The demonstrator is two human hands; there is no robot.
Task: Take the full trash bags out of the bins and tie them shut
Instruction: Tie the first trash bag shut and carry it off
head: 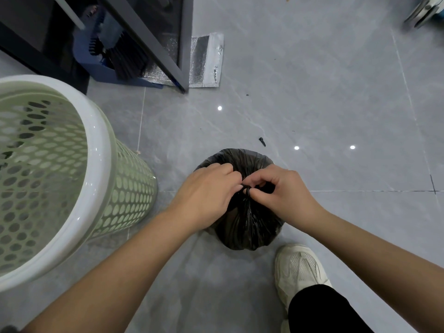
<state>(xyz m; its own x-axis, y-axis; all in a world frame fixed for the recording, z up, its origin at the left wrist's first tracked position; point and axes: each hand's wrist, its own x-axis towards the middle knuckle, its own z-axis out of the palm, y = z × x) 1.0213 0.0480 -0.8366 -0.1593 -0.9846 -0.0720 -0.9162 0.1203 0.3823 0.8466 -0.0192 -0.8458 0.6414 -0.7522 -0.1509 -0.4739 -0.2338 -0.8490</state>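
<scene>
Hidden / cut off:
- Bag neck mostly covered by both hands; only a small dark loop of twisted plastic shows between the fingertips. Cannot tell whether the knot is finished.
- Left fingertips tucked out of sight against the neck.
- Bin cut by the left edge of the view. Green perforated wall, white rim. Inside is dim; no liner made out.
- Grey and blue object at the top right corner is cut off and cannot be identified.
- Behind a dark frame at the top left: a blue dustpan and black brush bristles, partly blocked. A silver foil pouch lies half under the frame.
- Small dark scrap on the floor beyond the bag; too small to name.

Hands:
- Left hand: fingers curled, gripping the gathered neck from the left side.
- Right hand: fingers bent in tight, thumb and forefinger pinching the loop.
- The two hands are nearly touching over the bag top.

Task thing:
- Black trash bag is out of the bin, sitting full and rounded on the grey tile floor, just right of the bin and apart from it.
- A white shoe and black trouser leg are close to its near right side.
</scene>
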